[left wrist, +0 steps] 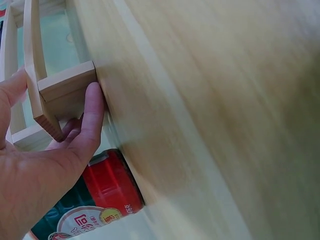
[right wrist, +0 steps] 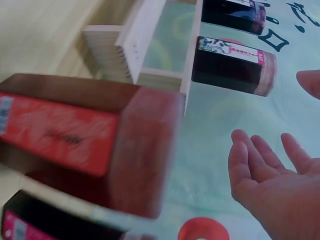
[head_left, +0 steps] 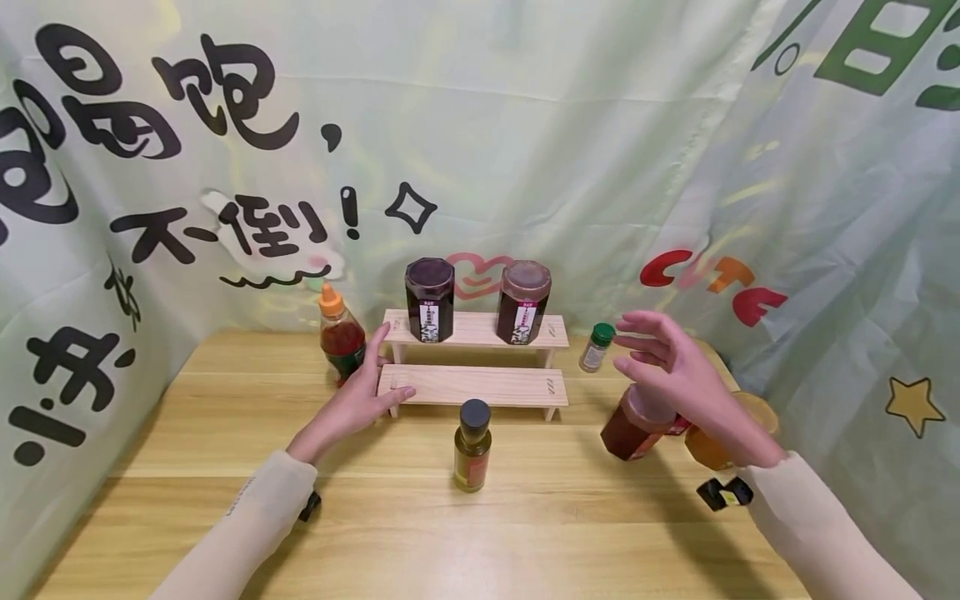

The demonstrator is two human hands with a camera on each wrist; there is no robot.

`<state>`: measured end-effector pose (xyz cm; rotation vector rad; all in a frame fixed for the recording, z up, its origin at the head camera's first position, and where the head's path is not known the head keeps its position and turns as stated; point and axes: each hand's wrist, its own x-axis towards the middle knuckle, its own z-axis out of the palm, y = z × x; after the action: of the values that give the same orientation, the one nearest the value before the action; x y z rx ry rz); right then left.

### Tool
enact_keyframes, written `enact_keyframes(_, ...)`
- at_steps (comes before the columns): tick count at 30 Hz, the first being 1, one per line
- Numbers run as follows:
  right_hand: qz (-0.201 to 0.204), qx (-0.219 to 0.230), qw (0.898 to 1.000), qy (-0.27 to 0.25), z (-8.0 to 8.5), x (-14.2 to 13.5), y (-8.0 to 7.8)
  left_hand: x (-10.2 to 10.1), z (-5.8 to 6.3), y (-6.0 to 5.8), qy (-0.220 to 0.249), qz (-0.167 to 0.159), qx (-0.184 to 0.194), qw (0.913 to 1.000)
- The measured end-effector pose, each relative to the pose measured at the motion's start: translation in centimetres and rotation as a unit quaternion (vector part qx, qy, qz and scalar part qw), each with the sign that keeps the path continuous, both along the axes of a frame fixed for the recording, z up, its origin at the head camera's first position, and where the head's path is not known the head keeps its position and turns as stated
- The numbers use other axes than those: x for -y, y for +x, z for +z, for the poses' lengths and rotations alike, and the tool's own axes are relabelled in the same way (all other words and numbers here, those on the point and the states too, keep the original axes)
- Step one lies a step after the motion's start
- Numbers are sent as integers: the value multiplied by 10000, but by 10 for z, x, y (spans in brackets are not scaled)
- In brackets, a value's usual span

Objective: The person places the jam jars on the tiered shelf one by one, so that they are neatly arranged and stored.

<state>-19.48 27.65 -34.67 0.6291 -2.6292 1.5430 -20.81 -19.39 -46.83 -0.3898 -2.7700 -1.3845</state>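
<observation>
A pale wooden two-step shelf (head_left: 474, 386) stands on the table (head_left: 555, 533), left hand (head_left: 363, 400) gripping its left end, two dark faceted jars (head_left: 523, 308) atop, a black-capped glass bottle (head_left: 472, 457) in front. The right hand (head_left: 671, 358) hovers loose-fingered, empty, by a red-brown faceted jar (head_left: 632, 427); only the right-wrist view plainly shows the pink-labelled dark jar (right wrist: 65, 217).

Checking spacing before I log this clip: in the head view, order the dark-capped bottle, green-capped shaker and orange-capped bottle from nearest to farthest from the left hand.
1. Orange-capped bottle: just beyond the left hand.
2. Dark-capped bottle: to the right, in front of the wooden stand.
3. Green-capped shaker: past the wooden stand's right end.
</observation>
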Motion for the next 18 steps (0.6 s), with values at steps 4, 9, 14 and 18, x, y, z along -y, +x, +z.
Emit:
enact_keyframes(4, -194, -196, 9996, 58, -10, -12, 14, 1, 0, 0, -22, 25, 39, 10000)
enact_keyframes(9, -412, -103, 9989, 194, -23, -25, 27, 1, 0, 0, -18, 32, 104, 9999)
enact_keyframes(14, -587, 177, 9970, 465, -31, -35, 39, 0, 0, 0, -37, 25, 69, 10000)
enact_keyframes(18, -532, 268, 9973, 426, -42, -38, 43, 0, -1, -1, -35, 22, 73, 10000)
